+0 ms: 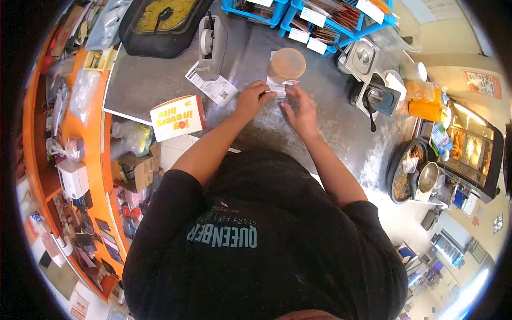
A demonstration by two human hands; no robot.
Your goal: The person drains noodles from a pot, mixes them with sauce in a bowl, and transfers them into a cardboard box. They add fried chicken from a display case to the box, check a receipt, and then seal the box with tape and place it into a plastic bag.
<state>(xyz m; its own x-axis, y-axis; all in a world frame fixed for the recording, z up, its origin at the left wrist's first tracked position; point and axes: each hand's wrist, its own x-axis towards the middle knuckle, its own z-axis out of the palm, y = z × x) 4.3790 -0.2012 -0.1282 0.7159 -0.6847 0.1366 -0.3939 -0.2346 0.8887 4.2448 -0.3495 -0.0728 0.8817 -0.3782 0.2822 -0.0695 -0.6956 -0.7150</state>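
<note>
On the metal table, a round clear tub [287, 65] with brownish contents stands just beyond my hands. A small white paper slip [276, 92] lies in front of it, folded or curled at its near edge. My left hand [254, 98] pinches the slip's left side between thumb and fingers. At the slip's right side is my right hand [302, 111], its thumb and fingers apart, with fingertips near the paper and the tub. A longer printed receipt [212, 89] lies to the left, partly under a grey tape dispenser [213, 48].
A black tray [133, 42] holds a yellow dish at the back left. Blue baskets [341, 37] with packets stand at the back. Metal containers [380, 96] and orange bottles [426, 110] are at the right. A printed box [178, 118] sits at the left edge.
</note>
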